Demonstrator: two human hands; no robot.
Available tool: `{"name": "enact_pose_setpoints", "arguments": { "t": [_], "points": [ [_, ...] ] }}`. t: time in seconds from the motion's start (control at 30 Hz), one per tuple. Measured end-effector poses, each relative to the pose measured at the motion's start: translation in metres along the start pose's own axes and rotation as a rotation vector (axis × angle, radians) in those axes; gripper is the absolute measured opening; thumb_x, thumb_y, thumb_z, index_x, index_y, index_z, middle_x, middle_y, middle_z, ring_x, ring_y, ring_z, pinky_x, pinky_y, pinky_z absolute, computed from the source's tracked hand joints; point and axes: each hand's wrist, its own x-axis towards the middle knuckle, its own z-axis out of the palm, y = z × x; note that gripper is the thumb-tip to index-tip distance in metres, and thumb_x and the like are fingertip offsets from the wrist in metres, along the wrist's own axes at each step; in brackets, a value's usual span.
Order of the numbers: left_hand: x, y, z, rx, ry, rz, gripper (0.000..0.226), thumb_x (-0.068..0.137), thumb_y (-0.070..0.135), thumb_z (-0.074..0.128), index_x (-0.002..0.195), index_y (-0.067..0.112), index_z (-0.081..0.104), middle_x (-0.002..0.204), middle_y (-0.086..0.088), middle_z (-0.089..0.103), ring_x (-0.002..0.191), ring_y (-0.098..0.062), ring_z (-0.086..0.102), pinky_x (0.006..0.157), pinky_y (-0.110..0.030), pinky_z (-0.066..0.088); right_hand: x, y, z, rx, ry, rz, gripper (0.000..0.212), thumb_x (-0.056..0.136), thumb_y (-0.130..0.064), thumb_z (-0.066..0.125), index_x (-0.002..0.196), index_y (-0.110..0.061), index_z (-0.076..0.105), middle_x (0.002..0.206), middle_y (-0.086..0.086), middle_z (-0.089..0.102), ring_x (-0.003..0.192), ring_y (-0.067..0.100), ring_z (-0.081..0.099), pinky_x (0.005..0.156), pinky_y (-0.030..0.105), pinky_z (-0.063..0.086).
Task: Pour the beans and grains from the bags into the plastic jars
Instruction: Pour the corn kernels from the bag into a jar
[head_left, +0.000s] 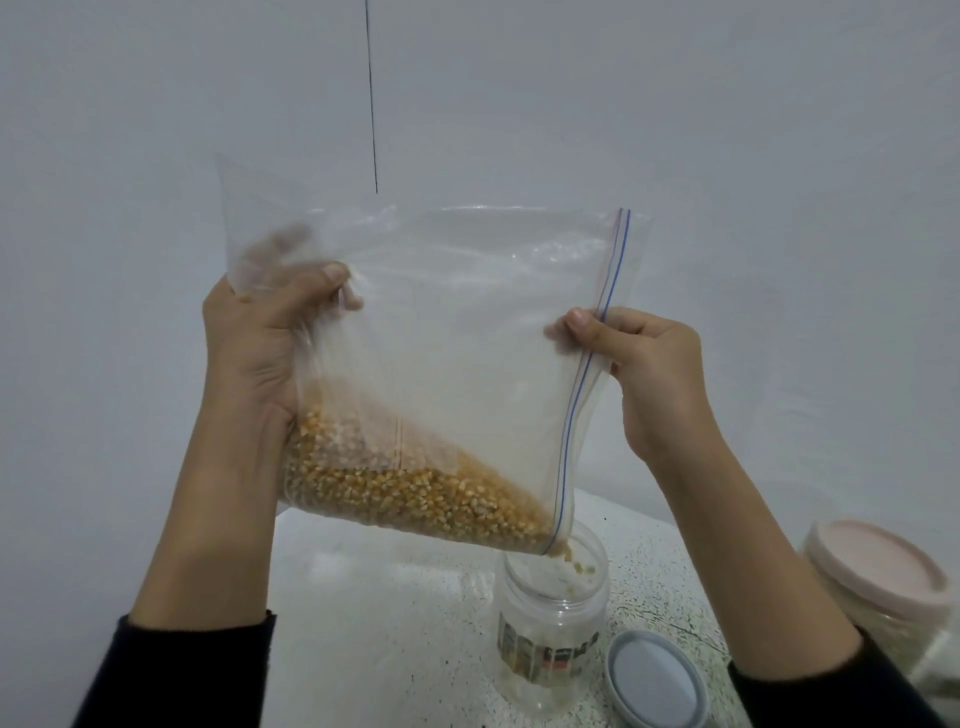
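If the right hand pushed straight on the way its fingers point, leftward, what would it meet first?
The zip bag itself: the right hand already pinches its zipper edge. Beyond the plastic the left hand lies roughly in line, though depth is unclear.

Open jar stands on the speckled counter, its mouth partly covered by the low corner of the tilted zip bag. Grey lid lies just right of the jar, the pink-lidded jar farther right. Bare counter left of the jar; wall close behind.

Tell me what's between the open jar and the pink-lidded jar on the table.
In the head view, a loose grey lid lies between the open jar and the pink-lidded jar.
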Motion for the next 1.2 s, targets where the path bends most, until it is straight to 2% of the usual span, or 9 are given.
{"name": "enact_pose_setpoints", "arguments": {
  "t": [0.2,0.4,0.47,0.57,0.63,0.83,1.03,1.2],
  "points": [
    [0.0021,-0.0012,-0.0036,0.004,0.000,0.002,0.048,0.075,-0.009,0.065,0.122,-0.006,0.054,0.061,-0.002,0.067,0.054,-0.016,0.062,0.062,-0.025,0.051,-0.0005,-0.0014,-0.0001,-0.004,-0.024,0.008,0.005,0.080,-0.010,0.070,0.078,-0.006,0.073,0.075,0.004,0.074,0.078,0.012,0.070,0.076,0.011,0.049],
    [0.0027,-0.0021,-0.0056,-0.008,0.002,0.005,0.048,0.075,-0.009,0.065,0.122,-0.008,0.054,0.060,-0.002,0.067,0.054,-0.016,0.061,0.062,-0.025,0.051,0.0016,-0.0025,0.0021,0.000,-0.023,0.015,0.005,0.081,-0.010,0.069,0.079,-0.006,0.072,0.075,0.004,0.074,0.077,0.011,0.069,0.072,0.008,0.048],
    [0.0028,-0.0016,-0.0059,0.006,0.005,0.012,0.049,0.076,-0.009,0.065,0.123,-0.008,0.053,0.060,-0.002,0.067,0.054,-0.016,0.062,0.062,-0.026,0.051,0.0020,-0.0023,0.0026,-0.004,-0.024,0.020,0.005,0.081,-0.010,0.069,0.079,-0.006,0.072,0.075,0.004,0.074,0.079,0.012,0.069,0.079,0.013,0.049],
    [0.0038,-0.0001,-0.0060,0.027,-0.007,0.018,0.049,0.075,-0.007,0.066,0.123,-0.008,0.054,0.060,-0.001,0.067,0.055,-0.016,0.062,0.064,-0.027,0.051,0.0022,-0.0009,0.0033,-0.001,-0.016,0.025,0.005,0.080,-0.009,0.070,0.076,-0.007,0.073,0.077,0.006,0.074,0.081,0.017,0.069,0.093,0.028,0.048],
    [0.0045,0.0001,-0.0058,0.029,-0.002,0.017,0.050,0.075,-0.008,0.066,0.123,-0.008,0.054,0.060,-0.002,0.068,0.055,-0.016,0.062,0.066,-0.027,0.051,0.0025,-0.0001,0.0032,0.008,-0.009,0.029,0.005,0.080,-0.008,0.070,0.076,-0.007,0.072,0.076,0.007,0.074,0.081,0.018,0.069,0.096,0.031,0.048],
    [0.0041,0.0000,-0.0055,0.035,-0.007,0.009,0.040,0.076,-0.009,0.064,0.113,-0.001,0.056,0.059,-0.002,0.067,0.054,-0.016,0.062,0.064,-0.027,0.051,0.0023,0.0010,0.0032,0.028,-0.024,0.035,0.005,0.080,-0.008,0.069,0.077,-0.006,0.072,0.075,0.006,0.074,0.080,0.019,0.068,0.092,0.028,0.050],
    [0.0029,0.0011,-0.0017,0.031,-0.006,0.016,0.042,0.076,-0.010,0.064,0.116,-0.003,0.056,0.058,-0.001,0.067,0.054,-0.016,0.062,0.065,-0.027,0.051,0.0028,0.0040,0.0042,0.026,-0.001,0.019,0.006,0.081,-0.009,0.069,0.079,-0.004,0.072,0.074,0.004,0.074,0.078,0.016,0.067,0.088,0.024,0.051],
    [0.0029,0.0011,-0.0038,0.029,-0.011,0.017,0.040,0.075,-0.010,0.065,0.114,-0.001,0.056,0.060,-0.002,0.067,0.054,-0.017,0.062,0.064,-0.027,0.051,0.0038,0.0036,0.0010,-0.004,-0.046,0.017,0.007,0.080,-0.010,0.069,0.079,-0.005,0.073,0.077,0.006,0.075,0.079,0.016,0.068,0.089,0.024,0.050]
  ]
}}
